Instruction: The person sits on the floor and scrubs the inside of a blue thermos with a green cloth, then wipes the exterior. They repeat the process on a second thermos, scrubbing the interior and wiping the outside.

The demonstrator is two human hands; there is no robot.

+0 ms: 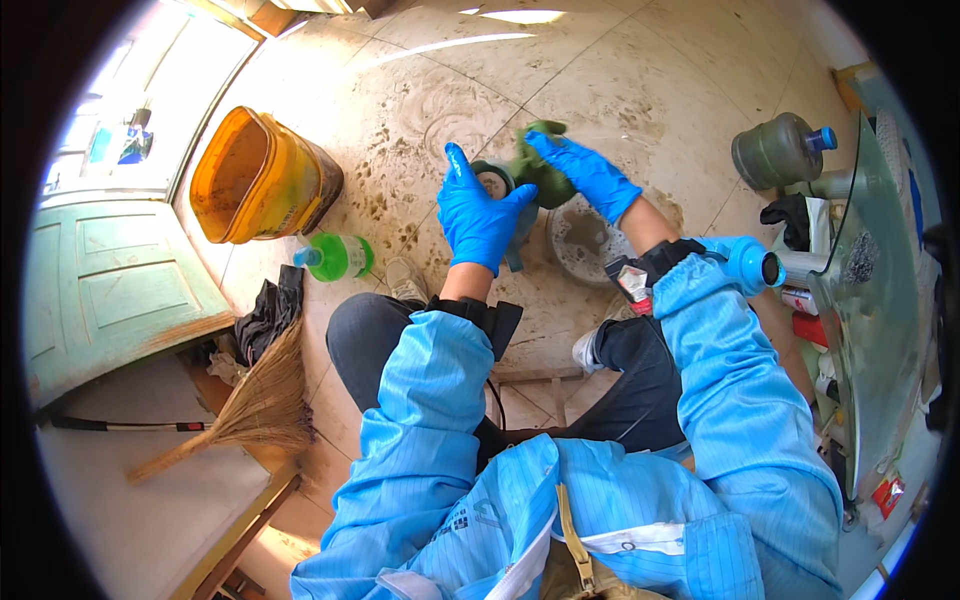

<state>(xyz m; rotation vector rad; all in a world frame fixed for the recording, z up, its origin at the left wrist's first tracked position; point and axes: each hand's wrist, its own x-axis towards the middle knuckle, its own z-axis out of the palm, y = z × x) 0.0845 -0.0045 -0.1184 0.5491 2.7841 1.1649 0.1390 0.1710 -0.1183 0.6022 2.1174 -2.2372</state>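
My left hand (480, 217), in a blue rubber glove, grips a blue-grey hollow plastic piece (523, 234) with a round opening facing up. Much of that piece is behind the hand, so its exact kind is unclear. My right hand (589, 176), gloved the same way, holds a bunched green cloth (541, 169) against or very close to the piece's rim. Below the right hand, partly covered by its wrist, a round basin (553, 251) of murky, sudsy water stands on the floor.
A yellow bucket (277, 176) and a bottle of green liquid (337, 256) stand to the left. A straw broom (262, 405) leans near a green cabinet door (142, 270). At right are a light-blue plastic fitting (742, 262), a large water bottle (776, 150) and a glass-topped table (874, 322). Mud marks the tiles (405, 165).
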